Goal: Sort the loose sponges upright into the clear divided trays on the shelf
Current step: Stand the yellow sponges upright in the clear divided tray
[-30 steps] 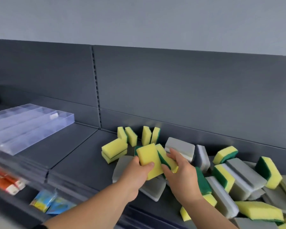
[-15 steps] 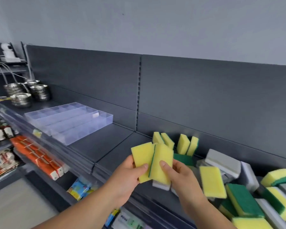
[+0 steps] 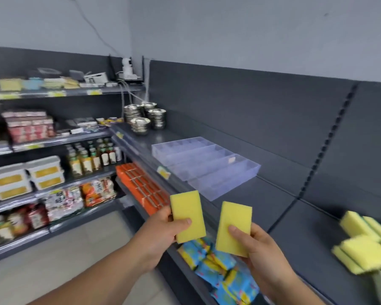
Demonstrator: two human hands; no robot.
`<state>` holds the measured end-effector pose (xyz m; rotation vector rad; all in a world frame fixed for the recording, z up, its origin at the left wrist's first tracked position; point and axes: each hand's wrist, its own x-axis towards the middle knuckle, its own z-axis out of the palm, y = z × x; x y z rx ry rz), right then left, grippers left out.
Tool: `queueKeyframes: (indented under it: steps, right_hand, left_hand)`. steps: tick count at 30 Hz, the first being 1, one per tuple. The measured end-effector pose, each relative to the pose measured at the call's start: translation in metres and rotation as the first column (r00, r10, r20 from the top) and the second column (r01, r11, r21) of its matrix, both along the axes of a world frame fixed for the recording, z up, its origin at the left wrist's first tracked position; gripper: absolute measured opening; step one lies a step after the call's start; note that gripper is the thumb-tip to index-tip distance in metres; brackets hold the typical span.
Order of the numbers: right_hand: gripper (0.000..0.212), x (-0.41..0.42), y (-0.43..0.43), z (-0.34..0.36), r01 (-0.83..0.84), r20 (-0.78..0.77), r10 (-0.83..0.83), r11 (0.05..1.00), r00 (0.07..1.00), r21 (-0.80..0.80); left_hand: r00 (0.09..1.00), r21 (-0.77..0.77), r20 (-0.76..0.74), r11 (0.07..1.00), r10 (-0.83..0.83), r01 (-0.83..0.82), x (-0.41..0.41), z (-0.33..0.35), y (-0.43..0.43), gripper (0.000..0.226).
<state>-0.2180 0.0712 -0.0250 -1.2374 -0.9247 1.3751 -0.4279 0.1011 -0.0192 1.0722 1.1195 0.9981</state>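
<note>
Shelf [image 3: 271, 201] carries the clear divided trays [image 3: 207, 166]. Recommended: lower each sponge on its narrow edge, square to the dividers — no flat drops. Short of the trays, my left hand [image 3: 161, 230] grips a yellow sponge [image 3: 186, 213], my right hand [image 3: 260, 247] a second sponge [image 3: 233, 225]; loose sponges [image 3: 361, 245] lie well right.

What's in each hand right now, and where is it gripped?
Left hand pinches the left sponge by its lower half; right hand the right sponge, likewise.

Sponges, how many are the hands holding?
2: a sponge in the left hand, a second sponge in the right hand. Loose sponges lie blurred at the shelf's right edge, some maybe hidden.
</note>
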Motion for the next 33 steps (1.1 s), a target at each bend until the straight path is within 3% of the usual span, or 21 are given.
queueKeyframes:
  steps: [6,12,19,26,33]
  right_hand:
    - [0.025,-0.078,0.063,-0.008,-0.065,0.074,0.064,0.998,0.995,0.006]
    - [0.026,-0.099,0.136,-0.002,-0.076,0.111,0.070,0.996,0.991,0.053]
    - [0.011,-0.088,0.248,0.008,-0.006,0.155,-0.011,0.994,0.988,0.105]
    - [0.016,-0.059,0.340,0.022,0.020,0.225,-0.055,0.988,0.973,0.154]
    - [0.021,-0.024,0.393,0.008,0.203,0.289,-0.248,0.963,0.925,0.178]
  left_hand:
    - [0.995,-0.011,-0.064,0.997,0.078,-0.078,-0.090,-0.004,0.042,0.032]
    - [0.984,0.000,-0.108,0.990,0.143,-0.143,-0.121,-0.009,0.099,0.025]
    - [0.972,0.069,-0.149,0.983,0.181,-0.172,-0.125,0.006,0.208,0.023]
    - [0.968,0.113,-0.170,0.979,0.187,-0.169,-0.109,0.018,0.323,0.030]
    - [0.956,0.201,-0.273,0.978,0.111,-0.056,-0.077,0.024,0.434,0.030]
